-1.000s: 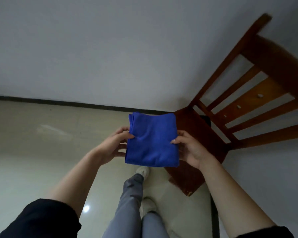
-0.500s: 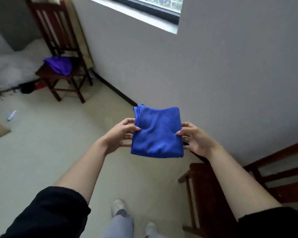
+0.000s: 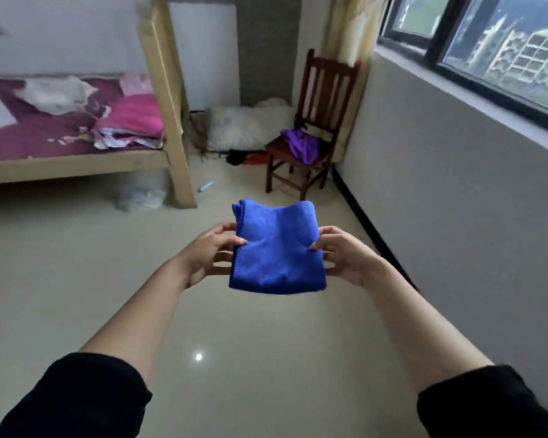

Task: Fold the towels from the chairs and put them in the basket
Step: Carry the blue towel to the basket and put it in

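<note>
While the blue towel (image 3: 277, 248) sits up in mid-air, folded into a thick pad, both hands are on it. Which way is it lying, would you say?

Long axis runs away from the person: near edge low, far edge tipped up and pointing toward the wooden chair (image 3: 321, 90) by the wall. Stacked hems show along its left side.

And the grips?

Left hand (image 3: 208, 254) is clamped on the left edge, thumb on top, fingers underneath. Right hand (image 3: 345, 256) does the same on the right edge, thumb pressed into the cloth. The hands are apart, with the towel spread between them above the pale floor (image 3: 108, 263).

What's beyond it?

That chair carries a purple towel (image 3: 301, 145), heaped unfolded on its seat. A bed (image 3: 76, 165) with a pale wooden frame stands off to the left, pink bedding on top. To the right are a grey wall (image 3: 456, 184) and a dark-framed window (image 3: 487, 42). Black sleeves (image 3: 86, 396) end near both elbows.
</note>
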Action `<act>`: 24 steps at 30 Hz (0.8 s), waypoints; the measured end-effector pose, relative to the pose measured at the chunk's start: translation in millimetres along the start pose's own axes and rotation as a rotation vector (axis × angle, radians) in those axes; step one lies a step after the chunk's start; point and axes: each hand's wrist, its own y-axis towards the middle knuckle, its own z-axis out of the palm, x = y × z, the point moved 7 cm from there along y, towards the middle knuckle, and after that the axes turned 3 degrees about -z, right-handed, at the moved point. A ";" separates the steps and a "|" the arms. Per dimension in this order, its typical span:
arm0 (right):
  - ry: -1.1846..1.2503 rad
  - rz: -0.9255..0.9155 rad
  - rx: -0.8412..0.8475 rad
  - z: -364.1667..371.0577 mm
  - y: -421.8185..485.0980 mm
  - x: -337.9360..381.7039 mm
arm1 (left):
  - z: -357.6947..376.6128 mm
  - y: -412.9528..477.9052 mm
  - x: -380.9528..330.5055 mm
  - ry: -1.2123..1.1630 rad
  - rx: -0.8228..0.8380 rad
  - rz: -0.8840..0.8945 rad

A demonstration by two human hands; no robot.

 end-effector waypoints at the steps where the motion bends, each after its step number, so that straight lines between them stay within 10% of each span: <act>1: -0.014 0.007 0.034 34.4 18.2 3.0 | -36.7 -2.7 0.5 -0.004 -0.039 -0.005; 24: -0.486 0.021 0.993 749.4 311.3 106.8 | -650.1 -117.7 25.9 -0.564 -0.905 0.020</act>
